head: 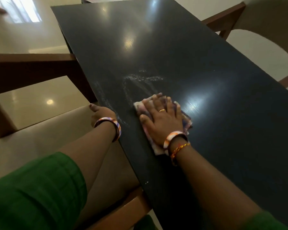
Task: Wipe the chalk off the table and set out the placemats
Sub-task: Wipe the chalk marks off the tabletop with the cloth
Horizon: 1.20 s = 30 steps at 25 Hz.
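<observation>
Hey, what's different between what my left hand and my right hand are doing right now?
The right hand lies flat, fingers spread, pressing the cloth on the dark table. The left hand holds no cloth and sits at the table's edge, over the chair seat. The right hand is beside the chalk smear mid-table; the left is next to the chalk streak along the edge. The right shows a gold ring. Both wrists wear striped bangles.

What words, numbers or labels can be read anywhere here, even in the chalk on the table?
None can be read.
The chalk marks on the dark table are smeared streaks, with no legible letters.
The cloth under the right hand shows only a blurred coloured pattern.
</observation>
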Each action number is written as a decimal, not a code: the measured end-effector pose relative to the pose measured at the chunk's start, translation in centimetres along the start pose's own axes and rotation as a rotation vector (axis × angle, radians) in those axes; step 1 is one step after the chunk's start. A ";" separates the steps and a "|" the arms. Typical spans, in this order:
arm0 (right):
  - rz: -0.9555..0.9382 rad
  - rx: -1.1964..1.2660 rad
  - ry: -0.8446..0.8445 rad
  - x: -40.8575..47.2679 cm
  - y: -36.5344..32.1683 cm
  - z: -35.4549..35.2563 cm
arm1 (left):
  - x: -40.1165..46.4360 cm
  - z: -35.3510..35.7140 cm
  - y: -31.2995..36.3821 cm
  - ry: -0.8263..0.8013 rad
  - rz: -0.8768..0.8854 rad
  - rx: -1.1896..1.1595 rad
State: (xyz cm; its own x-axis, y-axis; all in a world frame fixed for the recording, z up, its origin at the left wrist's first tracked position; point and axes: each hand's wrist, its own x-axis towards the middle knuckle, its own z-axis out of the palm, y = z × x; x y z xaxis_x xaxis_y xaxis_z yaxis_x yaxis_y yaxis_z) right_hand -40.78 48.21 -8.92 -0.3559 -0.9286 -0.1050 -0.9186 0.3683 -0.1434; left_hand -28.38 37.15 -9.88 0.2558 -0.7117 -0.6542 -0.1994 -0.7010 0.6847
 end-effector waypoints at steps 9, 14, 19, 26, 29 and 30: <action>-0.015 0.027 -0.027 1.8 1.7 -1.1 | 0.5 -0.2 -0.8 0.150 -0.049 -0.027; 0.023 0.023 0.022 2.3 4.3 -1.9 | 0.3 -0.2 -0.7 0.133 -0.049 0.005; 0.162 0.127 0.037 14.6 1.6 -2.2 | 0.2 -0.3 -0.6 0.120 -0.071 -0.040; -0.037 0.039 0.055 2.9 2.2 -1.0 | 0.0 -0.4 -0.6 0.068 -0.095 -0.060; 0.202 0.092 0.074 10.0 2.5 -2.0 | -0.6 -0.5 -0.5 0.075 -0.095 -0.073; 0.245 0.103 0.074 12.8 1.6 -2.2 | -0.7 -0.5 -0.2 0.092 -0.092 -0.075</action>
State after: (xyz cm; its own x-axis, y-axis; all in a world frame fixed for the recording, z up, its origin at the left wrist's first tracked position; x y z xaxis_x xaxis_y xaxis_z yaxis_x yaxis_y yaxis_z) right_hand -47.18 36.84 -8.37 -0.5808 -0.8103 -0.0776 -0.7822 0.5819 -0.2226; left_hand -28.05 37.80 -9.46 0.3555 -0.6354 -0.6855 -0.1005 -0.7551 0.6479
